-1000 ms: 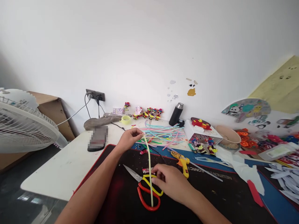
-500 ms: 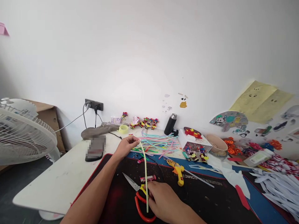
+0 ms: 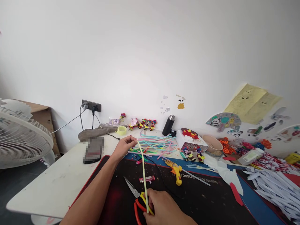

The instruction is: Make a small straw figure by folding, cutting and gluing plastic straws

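A long pale yellow-green strip [image 3: 143, 168] runs between my two hands over the black mat [image 3: 117, 193]. Its upper end is pinched by my left hand [image 3: 125, 147], in front of the pile of coloured strips. My right hand [image 3: 161, 204] has its fingers closed round the lower end, close to the mat. Beneath the strip lie scissors [image 3: 134, 191] with red and yellow handles, partly covered by my right hand. A small pink-labelled stick [image 3: 150, 178] rests behind the scissors, crossed by the strip.
Pastel strips [image 3: 154, 144] lie at the back. Right of centre are a yellow glue gun [image 3: 177, 175], a white box [image 3: 203, 145] and a black bottle [image 3: 168, 125]. White paper strips [image 3: 276, 190] cover the far right. A fan [image 3: 25, 137] stands left.
The view has shifted slightly right, so most things sit further left. My right hand has moved slightly down relative to the scissors. The strip stays held between both hands.
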Available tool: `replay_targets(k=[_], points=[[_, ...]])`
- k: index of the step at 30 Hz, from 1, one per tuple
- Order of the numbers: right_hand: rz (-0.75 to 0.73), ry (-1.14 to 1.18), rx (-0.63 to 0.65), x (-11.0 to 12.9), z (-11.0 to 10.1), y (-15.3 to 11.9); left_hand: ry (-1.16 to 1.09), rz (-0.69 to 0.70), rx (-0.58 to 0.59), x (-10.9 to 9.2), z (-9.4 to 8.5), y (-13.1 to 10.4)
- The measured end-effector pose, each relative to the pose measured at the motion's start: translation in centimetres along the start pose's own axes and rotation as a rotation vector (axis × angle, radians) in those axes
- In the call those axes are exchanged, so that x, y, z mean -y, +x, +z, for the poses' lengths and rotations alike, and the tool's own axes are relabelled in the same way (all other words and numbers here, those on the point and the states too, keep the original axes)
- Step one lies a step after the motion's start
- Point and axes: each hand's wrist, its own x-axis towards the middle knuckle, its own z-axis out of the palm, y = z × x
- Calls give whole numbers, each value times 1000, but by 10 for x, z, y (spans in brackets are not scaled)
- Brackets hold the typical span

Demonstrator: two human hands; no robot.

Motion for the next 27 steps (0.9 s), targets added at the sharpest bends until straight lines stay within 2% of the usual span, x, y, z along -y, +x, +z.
replay_targets(k=[4, 7, 11, 15, 16, 19, 21, 23, 26, 27], points=[[86, 366, 56, -14, 5, -12, -126, -7, -45, -2, -3, 1], [91, 694, 156, -25, 7, -22, -232, -6, -82, -6, -6, 2], [143, 960, 163, -30, -5, -35, -352, 15, -155, -12, -12, 5], [171, 1097, 78, -33, -35, -57, -376, 33, -201, -13, -15, 7], [145, 1139, 24, -33, -42, -64, -364, 32, -206, -13, -14, 7], [-45, 1303, -61, -32, -56, -83, -292, 28, -220, -9, -10, 5], [-177, 1341, -126, -28, -54, -88, -215, 32, -231, -6, -6, 4], [-207, 1327, -96, -23, -45, -83, -128, 44, -249, -4, -2, 3], [-166, 1271, 100, -13, -29, -66, -15, 68, -278, -1, 3, 1], [-180, 1244, 123, -10, -25, -60, 8, 74, -284, 0, 5, 0]])
